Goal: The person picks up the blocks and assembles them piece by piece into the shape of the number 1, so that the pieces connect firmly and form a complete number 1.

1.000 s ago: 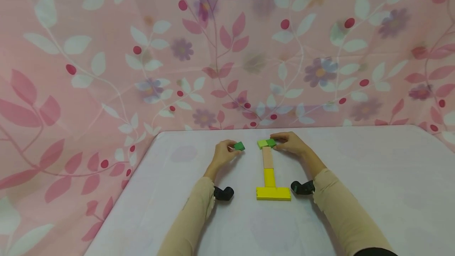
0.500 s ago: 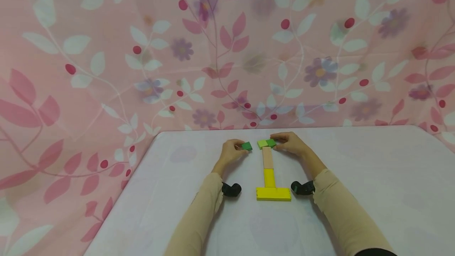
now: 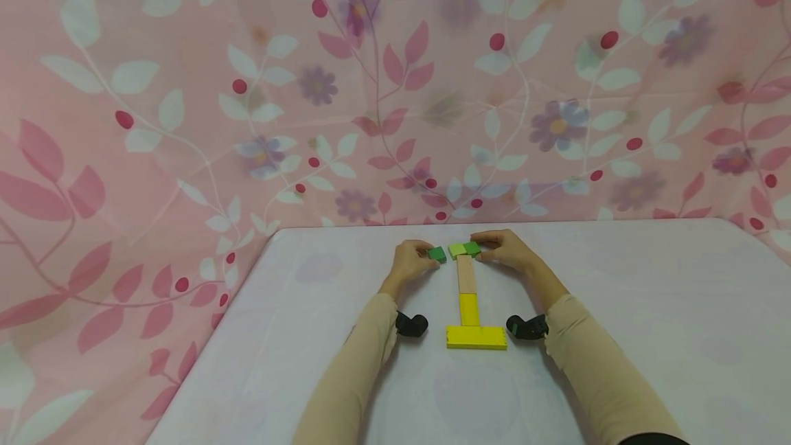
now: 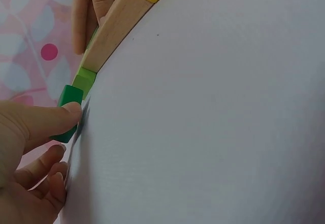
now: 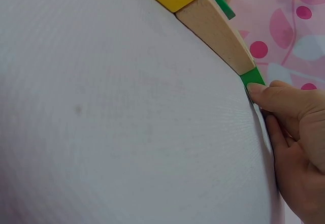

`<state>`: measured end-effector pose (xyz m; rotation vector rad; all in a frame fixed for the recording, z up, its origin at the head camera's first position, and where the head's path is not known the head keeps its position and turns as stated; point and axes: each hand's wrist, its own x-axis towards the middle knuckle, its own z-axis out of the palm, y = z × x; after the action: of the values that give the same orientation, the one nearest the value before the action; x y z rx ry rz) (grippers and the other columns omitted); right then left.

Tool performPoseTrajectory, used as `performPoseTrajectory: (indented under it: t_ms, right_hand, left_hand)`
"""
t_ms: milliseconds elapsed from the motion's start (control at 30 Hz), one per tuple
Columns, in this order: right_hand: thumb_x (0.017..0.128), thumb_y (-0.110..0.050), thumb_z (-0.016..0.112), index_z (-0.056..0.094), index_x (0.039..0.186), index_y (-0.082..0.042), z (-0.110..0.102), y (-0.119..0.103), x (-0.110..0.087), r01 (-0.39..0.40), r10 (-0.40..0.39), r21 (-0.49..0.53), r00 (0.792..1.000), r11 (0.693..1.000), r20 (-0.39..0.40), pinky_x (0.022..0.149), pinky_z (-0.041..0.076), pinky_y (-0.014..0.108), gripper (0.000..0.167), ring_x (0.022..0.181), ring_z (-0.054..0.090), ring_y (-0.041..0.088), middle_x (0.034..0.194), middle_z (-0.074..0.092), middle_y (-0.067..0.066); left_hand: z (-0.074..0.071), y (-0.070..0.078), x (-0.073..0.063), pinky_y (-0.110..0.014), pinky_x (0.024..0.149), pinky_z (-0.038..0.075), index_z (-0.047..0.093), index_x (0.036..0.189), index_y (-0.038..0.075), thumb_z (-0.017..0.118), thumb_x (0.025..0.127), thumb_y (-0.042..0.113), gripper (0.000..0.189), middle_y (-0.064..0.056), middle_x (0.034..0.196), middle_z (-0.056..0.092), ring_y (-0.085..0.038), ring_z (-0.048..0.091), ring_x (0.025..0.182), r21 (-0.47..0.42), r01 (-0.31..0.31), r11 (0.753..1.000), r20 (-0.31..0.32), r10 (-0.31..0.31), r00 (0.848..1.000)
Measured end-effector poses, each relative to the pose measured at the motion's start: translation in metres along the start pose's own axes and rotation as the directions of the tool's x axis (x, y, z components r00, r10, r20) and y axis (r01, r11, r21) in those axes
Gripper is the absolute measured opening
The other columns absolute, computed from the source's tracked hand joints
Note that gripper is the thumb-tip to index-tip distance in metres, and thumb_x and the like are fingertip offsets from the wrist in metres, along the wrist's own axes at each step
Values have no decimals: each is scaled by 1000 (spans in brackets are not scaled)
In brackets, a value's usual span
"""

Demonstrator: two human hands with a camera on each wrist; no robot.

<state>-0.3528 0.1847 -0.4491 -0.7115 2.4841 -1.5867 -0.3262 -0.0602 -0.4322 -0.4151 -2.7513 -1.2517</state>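
Observation:
My left hand (image 3: 412,261) pinches a dark green block (image 3: 437,254) between thumb and fingers, just left of the row's far end. In the left wrist view this dark green block (image 4: 69,96) overlaps the light green block (image 4: 85,79). My right hand (image 3: 505,250) pinches a green block (image 3: 472,248), which sits against the right side of the light green block (image 3: 456,250). Below these two, a plain wooden block (image 3: 466,275) runs toward me. It meets a yellow block (image 3: 469,309), and a wider yellow block (image 3: 476,337) lies crosswise at the near end.
A white cloth covers the table (image 3: 278,335). Behind it hangs a pink floral curtain (image 3: 395,88). A black wrist device (image 3: 412,325) sticks out from the left sleeve, another black device (image 3: 526,327) from the right, close beside the yellow blocks.
My left hand has moved right with the dark green block, closing the distance to the light green block. My right hand stays in place on its green block.

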Motion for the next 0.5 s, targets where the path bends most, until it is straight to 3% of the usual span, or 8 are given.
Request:
performPoseTrajectory:
  t_ms: [500]
  right_hand:
    - [82,-1,67,51,127,12,-1,0,0,-9,9,-17,1000,1000,-4,104,31,46,49,127,42,40,131,50,28]
  left_hand:
    - [11,6,6,-24,69,44,70,103,-1,78,74,10,32,-7,79,62,-14,48,73,68,28,997,15,-29,999]
